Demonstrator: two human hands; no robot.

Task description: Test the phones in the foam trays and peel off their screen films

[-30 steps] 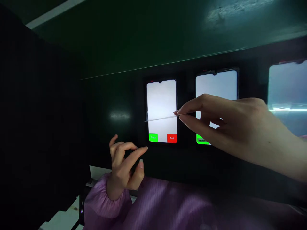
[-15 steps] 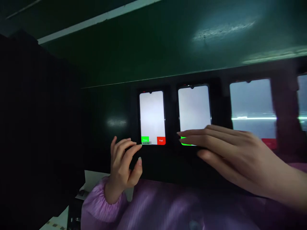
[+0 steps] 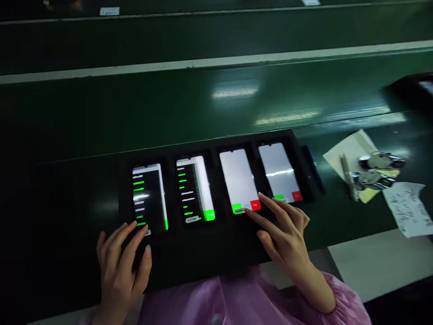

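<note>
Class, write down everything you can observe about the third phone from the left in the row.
The phone lies face up in a dark tray, slightly slanted in view. Its lit screen is plain greyish white and looks glassy, within a thin dark frame, with a small notch at the top. A green block and a red block fill the lower corners; a small label sits by the green one. The right hand's fingertips are at its lower end; whether they touch is unclear.

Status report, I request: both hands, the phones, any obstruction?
Left hand open at leftmost phone; right hand open at third phone's lower end. Four phones lit in black tray. Fingers partly hide leftmost phone's lower end; contact unclear.
</note>
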